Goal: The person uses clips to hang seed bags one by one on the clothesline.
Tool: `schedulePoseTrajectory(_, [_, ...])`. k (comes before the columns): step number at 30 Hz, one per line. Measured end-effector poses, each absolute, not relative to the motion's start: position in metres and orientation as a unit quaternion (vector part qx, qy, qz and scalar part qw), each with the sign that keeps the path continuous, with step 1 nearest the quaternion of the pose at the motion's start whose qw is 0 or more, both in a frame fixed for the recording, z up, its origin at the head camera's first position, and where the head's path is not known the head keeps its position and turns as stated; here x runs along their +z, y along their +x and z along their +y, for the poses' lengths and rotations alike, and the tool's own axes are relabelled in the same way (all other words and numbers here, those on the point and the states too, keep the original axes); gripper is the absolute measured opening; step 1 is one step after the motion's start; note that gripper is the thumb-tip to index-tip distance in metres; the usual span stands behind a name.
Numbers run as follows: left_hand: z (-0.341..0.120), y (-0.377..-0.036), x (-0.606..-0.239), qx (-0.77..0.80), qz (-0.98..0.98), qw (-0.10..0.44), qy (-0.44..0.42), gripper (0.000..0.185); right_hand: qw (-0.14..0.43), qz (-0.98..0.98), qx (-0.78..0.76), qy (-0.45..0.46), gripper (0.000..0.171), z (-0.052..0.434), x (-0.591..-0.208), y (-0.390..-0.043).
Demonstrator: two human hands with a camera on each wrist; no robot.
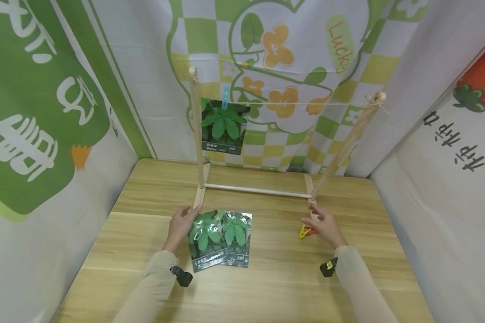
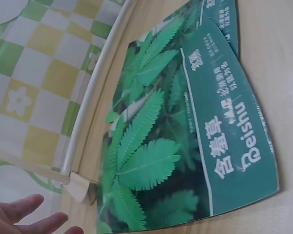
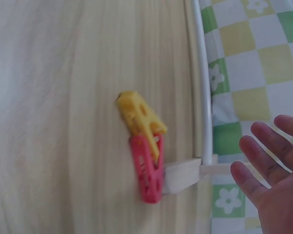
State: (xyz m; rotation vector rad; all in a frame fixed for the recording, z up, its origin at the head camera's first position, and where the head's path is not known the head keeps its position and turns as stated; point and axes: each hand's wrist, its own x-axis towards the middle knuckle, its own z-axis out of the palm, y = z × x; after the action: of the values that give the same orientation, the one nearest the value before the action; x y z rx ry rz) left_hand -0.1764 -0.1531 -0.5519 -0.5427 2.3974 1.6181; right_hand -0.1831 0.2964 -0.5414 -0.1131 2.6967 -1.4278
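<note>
**Observer:** Nearest to you, both sleeves reach in from the table's near edge. Your left hand lies with fingers relaxed and spread, holding nothing, just left of the two seed packets. Your right hand is likewise loose-fingered, empty, right beside the yellow peg and the red peg.

**Operator:** How far along would you put it?

**Observer:** By my reading, one in, two to go. One packet already hangs from the string of the wooden rack, held by a blue peg near the left post. The two on the table overlap, lying flat around the middle, just in front of the rack's bottom rail. Both pegs lie unused by the rack's right foot, the red one touching it.

**Operator:** And the packets themselves?

**Observer:** Glossy, dark green, fern-like leaves printed on the front, a teal band with white lettering along one side. The upper one sits skewed over its neighbour. Nothing is pinched yet; your hands are near their things, not on them.
</note>
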Motion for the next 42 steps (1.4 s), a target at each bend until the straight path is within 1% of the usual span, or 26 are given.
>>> schedulePoseTrajectory(6, [-0.154,-0.173,-0.559,0.533,0.818,0.11,-0.185,0.083,0.072,0.886,-0.458,-0.011,0.079,0.304,-0.552,-0.178])
schedulePoseTrajectory(13, [-0.153,-0.172,-0.569,0.501,0.839,0.107,-0.186,0.09,0.104,0.886,-0.451,0.014,0.082,0.315,-0.564,-0.173])
schedulePoseTrajectory(18, [-0.153,-0.169,-0.571,0.475,0.854,0.103,-0.186,0.096,0.107,0.892,-0.438,0.027,0.084,0.324,-0.572,-0.172])
schedulePoseTrajectory(20, [-0.153,-0.168,-0.57,0.468,0.857,0.105,-0.187,0.094,0.099,0.894,-0.437,0.026,0.083,0.325,-0.574,-0.172])
schedulePoseTrajectory(24, [-0.152,-0.167,-0.57,0.454,0.865,0.107,-0.186,0.089,0.076,0.892,-0.445,0.012,0.075,0.327,-0.579,-0.17])
schedulePoseTrajectory(28, [-0.151,-0.167,-0.572,0.435,0.876,0.105,-0.183,0.088,0.064,0.895,-0.441,0.012,0.072,0.329,-0.584,-0.169])
schedulePoseTrajectory(37, [-0.148,-0.164,-0.573,0.388,0.899,0.109,-0.174,0.076,0.089,0.905,-0.412,0.058,0.075,0.335,-0.594,-0.165])
schedulePoseTrajectory(42, [-0.147,-0.165,-0.574,0.359,0.913,0.103,-0.166,0.072,0.094,0.907,-0.407,0.056,0.075,0.337,-0.599,-0.165])
